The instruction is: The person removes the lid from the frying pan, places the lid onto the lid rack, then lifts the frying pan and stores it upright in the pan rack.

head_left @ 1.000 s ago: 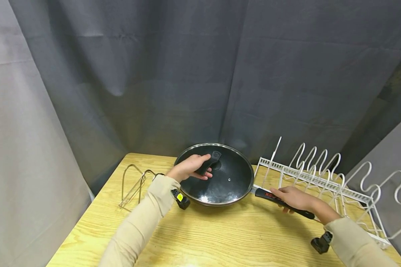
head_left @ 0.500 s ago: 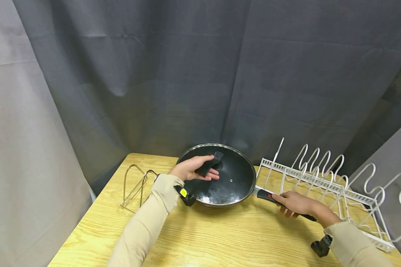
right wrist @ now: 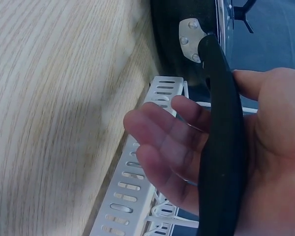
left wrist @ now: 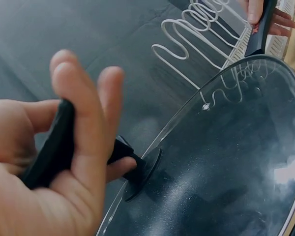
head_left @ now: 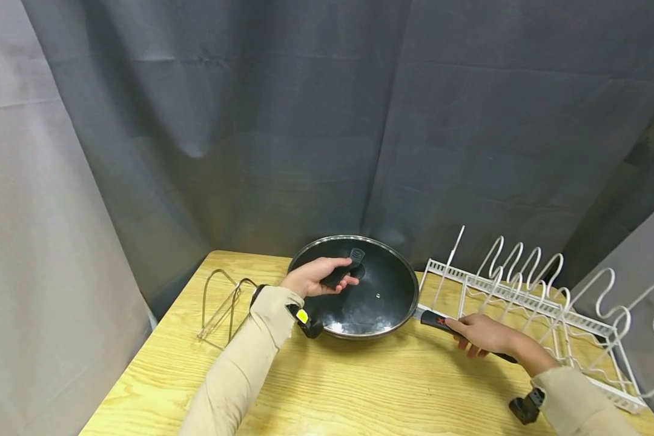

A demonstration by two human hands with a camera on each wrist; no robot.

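Observation:
A glass lid (head_left: 387,303) with a steel rim covers the black frying pan (right wrist: 169,44) at the back middle of the table. My left hand (head_left: 317,277) holds the upright black lid handle (head_left: 356,255), thumb along its near side and fingers on the other. In the left wrist view the handle passes between thumb and fingers, some of them fairly straight. My right hand (head_left: 485,333) holds the pan's long black handle (head_left: 437,320), thumb on top. Seen from the right wrist, its fingers (right wrist: 169,142) curl loosely below the handle.
A white wire dish rack (head_left: 556,303) stands at the right, close behind the pan handle and right hand. On the left is a small metal wire stand (head_left: 218,309), next to the left forearm. Grey curtains (head_left: 305,121) hang behind the wooden table (head_left: 360,387).
The left fingers spread out straighter half a second ago and now bend in again at the lid handle. The right hand stays on the pan handle. Pan and lid look unmoved; the view shifts slightly.

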